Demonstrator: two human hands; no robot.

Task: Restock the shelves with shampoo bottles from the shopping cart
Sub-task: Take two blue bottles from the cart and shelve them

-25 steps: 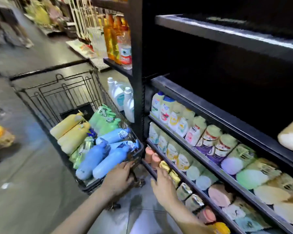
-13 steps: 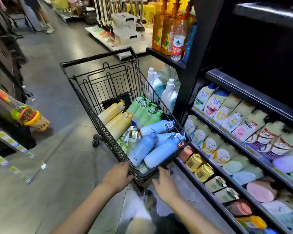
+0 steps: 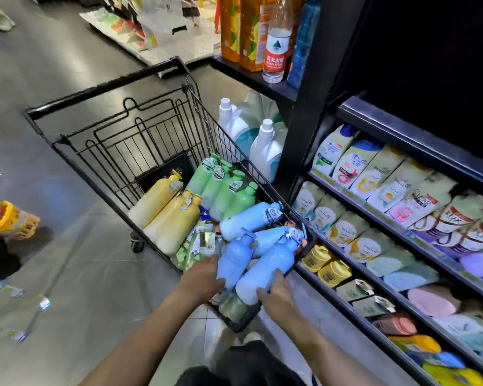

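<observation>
Hands reach into the near end of the black wire shopping cart (image 3: pixel 115 140): the left hand (image 3: pixel 202 277) lies with straight fingers against one pale blue plastic shampoo bottle (image 3: pixel 232 263), and the right hand (image 3: pixel 276 295) curls round the base of another blue bottle (image 3: pixel 265 270) beside it. Beyond the hands lie yellow bottles (image 3: pixel 168 215) and green bottles (image 3: pixel 223 190); to the right of the right hand stand the dark store shelves (image 3: pixel 418 140).

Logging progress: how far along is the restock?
Done: nothing clearly; the shopping cart is loaded with yellow bottles, green bottles and blue ones. In hand: left hand and right hand each reach a blue bottle at the near end. Left: lifting them and shelving everything on the shelves.
</observation>
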